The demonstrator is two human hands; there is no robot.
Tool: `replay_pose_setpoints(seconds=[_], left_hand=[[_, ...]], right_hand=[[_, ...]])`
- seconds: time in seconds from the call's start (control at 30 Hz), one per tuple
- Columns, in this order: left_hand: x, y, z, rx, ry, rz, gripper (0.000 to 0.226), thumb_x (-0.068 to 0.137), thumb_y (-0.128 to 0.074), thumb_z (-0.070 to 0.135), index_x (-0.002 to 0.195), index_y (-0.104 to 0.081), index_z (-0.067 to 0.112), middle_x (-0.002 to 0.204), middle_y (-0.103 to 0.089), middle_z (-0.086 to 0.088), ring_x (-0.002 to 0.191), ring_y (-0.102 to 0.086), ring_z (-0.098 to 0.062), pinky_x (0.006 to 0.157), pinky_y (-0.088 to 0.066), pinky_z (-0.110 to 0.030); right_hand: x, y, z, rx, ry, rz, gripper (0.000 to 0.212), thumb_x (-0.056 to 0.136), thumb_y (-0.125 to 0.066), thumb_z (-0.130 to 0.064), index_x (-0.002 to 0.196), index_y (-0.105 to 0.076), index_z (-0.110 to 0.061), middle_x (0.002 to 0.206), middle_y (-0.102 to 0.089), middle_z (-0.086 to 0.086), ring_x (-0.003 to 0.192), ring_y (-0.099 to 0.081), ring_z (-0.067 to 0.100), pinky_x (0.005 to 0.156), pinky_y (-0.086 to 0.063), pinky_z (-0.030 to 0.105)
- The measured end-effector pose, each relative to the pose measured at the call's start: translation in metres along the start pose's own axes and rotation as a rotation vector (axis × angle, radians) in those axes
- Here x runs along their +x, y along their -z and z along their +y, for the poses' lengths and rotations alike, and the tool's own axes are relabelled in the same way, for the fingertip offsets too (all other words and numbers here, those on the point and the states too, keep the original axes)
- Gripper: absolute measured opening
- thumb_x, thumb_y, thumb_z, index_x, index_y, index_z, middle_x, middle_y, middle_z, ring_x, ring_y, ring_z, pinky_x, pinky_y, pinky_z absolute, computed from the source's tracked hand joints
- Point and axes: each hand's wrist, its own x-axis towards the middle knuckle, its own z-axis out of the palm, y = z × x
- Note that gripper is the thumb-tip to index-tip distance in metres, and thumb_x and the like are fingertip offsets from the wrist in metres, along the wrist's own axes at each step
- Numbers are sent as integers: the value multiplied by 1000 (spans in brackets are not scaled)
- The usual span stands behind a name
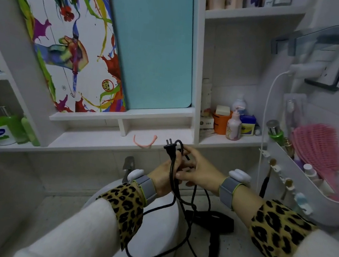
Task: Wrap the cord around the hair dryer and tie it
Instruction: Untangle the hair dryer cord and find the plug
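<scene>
Sleeved hands (182,170) round black cord (173,184)

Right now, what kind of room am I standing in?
Most likely a home bathroom. A white basin with a faucet sits below you, the shelves hold lotion bottles, and a wall caddy on the right holds a pink hairbrush.

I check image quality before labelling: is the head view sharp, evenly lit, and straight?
Head view: soft even light, no glare; wide-angle bending of the shelf edges; motion blur on the pink brush at right; the hands and the black cord are fairly sharp.
</scene>
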Motion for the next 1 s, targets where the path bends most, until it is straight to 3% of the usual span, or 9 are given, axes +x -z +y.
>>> replay_pose_setpoints(seconds=[0.17,0.33,0.5,0.57,0.67,0.73,0.83,0.93,1.0], left_hand=[[-2,4,0,38,67,0,62,95,-28,58,149,-33,27,135,-57,-13,128,-54,-24,108,-45,-42],[-6,12,4,192,144,52,85,74,-37,75,136,-51,19,138,-56,-5,129,-50,-22,112,-38,-44],[-15,24,14,-257,158,39,63,85,-59,52,124,-59,2,133,-53,-18,116,-58,-28,97,-50,-33],[-23,34,22,-486,198,-43,53,93,-49,39,121,-60,-5,137,-53,-28,104,-67,-31,80,-58,-31],[-24,35,38,-526,223,-143,62,94,-39,58,115,-68,8,94,-72,-10,57,-61,-12,45,-40,-20],[-19,23,48,-185,194,-32,55,85,-52,67,99,-71,18,76,-58,3,54,-43,-7,49,-26,-20],[-12,-1,52,270,251,98,47,78,-66,65,89,-67,18,77,-57,2,72,-59,-13,67,-46,-23],[-5,-26,47,276,263,196,49,86,-70,44,107,-67,0,99,-72,-15,91,-69,-24,83,-57,-33],[-1,-32,42,137,234,272,26,96,-61,24,92,-63,-1,85,-67,-15,76,-65,-23,68,-59,-27]], right_hand=[[3,-13,8,-13,72,63,95,70,-79,-2,143,-25,-32,118,-63,12,104,-65,23,83,-59,32],[9,-25,8,-201,84,222,72,76,-73,-8,136,-40,-30,120,-65,2,110,-62,18,94,-52,34],[15,1,-3,-273,38,391,26,87,-58,-6,110,-64,-15,95,-73,11,85,-68,25,85,-55,43],[16,16,-5,-206,-39,456,26,89,-49,-2,110,-65,-5,75,-67,10,62,-63,23,65,-57,39],[14,26,-4,90,-188,450,30,95,-45,-8,116,-58,9,58,-52,9,35,-45,14,37,-38,22],[13,23,-6,43,-187,427,28,93,-46,-4,116,-60,3,63,-54,13,41,-47,17,41,-39,24],[10,10,-13,-388,-82,513,26,90,-48,-5,111,-64,-6,90,-67,20,77,-63,33,69,-53,38],[12,-7,-18,-432,-100,567,18,90,-48,-13,97,-63,-9,95,-69,14,90,-64,35,76,-52,36],[13,-6,-16,-422,-129,577,19,89,-50,-14,102,-63,-9,99,-68,13,93,-64,34,77,-52,36]])
